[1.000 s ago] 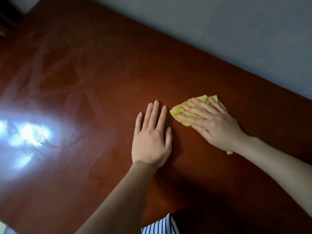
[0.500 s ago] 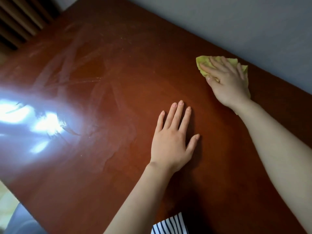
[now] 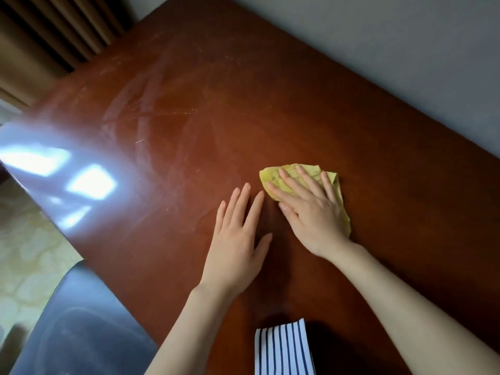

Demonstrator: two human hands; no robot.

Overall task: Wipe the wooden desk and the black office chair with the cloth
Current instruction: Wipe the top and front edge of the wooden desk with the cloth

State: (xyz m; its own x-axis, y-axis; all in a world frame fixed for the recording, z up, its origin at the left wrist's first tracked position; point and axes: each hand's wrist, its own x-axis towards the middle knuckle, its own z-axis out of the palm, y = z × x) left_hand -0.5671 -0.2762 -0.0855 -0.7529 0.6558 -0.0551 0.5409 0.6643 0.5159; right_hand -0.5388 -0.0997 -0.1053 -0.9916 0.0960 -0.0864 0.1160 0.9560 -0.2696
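Head view, first speaker: What is the biggest thing?
Second speaker: A reddish-brown wooden desk [image 3: 270, 117], with a grey wall [image 3: 405, 63] along its far edge, beyond the pressing hand. Pale smear marks and bright glare lie on the wood to that hand's left.
First speaker: And the chair?
Second speaker: The black office chair [image 3: 81, 334] shows only as a dark rounded part, well left of the grip and nearer the person, off the desk's edge. A brown pleated curtain [image 3: 54, 31] hangs far beyond it.
First speaker: The hands?
Second speaker: The right hand [image 3: 311, 215] lies flat on a crumpled yellow cloth [image 3: 272, 176], fingers straight and slightly spread, pressing it onto the desk. The cloth sticks out past the fingertips. The left hand [image 3: 235, 239] rests palm-down on bare wood just beside it, fingers straight, holding nothing. A blue-striped white garment [image 3: 284, 350] shows between the forearms.
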